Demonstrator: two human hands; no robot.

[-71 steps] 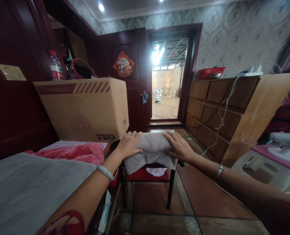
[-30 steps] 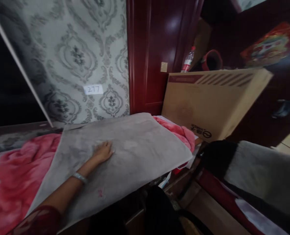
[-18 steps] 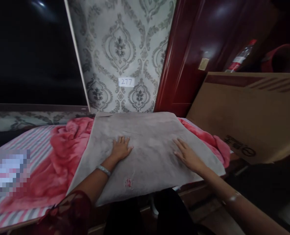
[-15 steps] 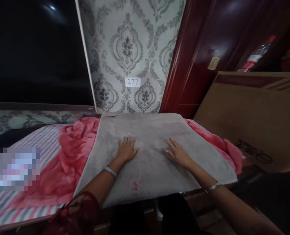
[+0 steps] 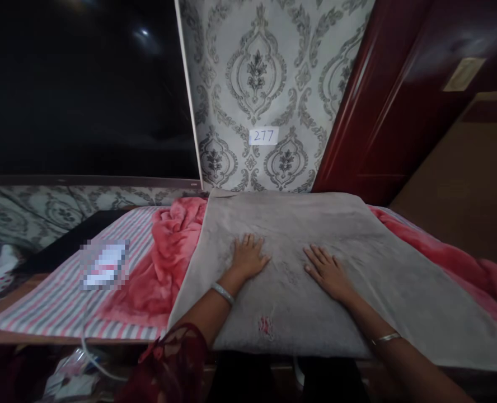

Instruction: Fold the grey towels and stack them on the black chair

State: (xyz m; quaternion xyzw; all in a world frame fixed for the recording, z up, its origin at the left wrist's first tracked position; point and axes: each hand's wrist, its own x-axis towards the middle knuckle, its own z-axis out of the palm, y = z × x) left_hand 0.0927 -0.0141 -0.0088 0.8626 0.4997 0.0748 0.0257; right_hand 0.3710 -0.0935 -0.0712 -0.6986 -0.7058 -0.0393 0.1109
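A grey plush cloth [image 5: 290,218] lies spread over a pink blanket [image 5: 177,240], with a small red patch near its front edge. My left hand [image 5: 248,257] rests flat on the left half of the cloth, fingers spread. To its right, my right hand [image 5: 326,274] also lies flat on the cloth with the fingers apart. Neither hand holds anything. Light wrinkles run across the fabric around both hands. The pink blanket shows on either side of the grey cloth.
Under the blanket is a striped cloth [image 5: 64,274], with a blurred-out object [image 5: 104,265] and a cord on it. A television [image 5: 84,95] stands behind at left. A dark red door [image 5: 383,112] and a cardboard box [image 5: 462,184] are at right. A paper marked 277 [image 5: 264,136] is on the wall.
The view has turned left, so everything appears farther right. Both hands stay flat on the grey cloth, and the right hand's fingers are spread a little wider.
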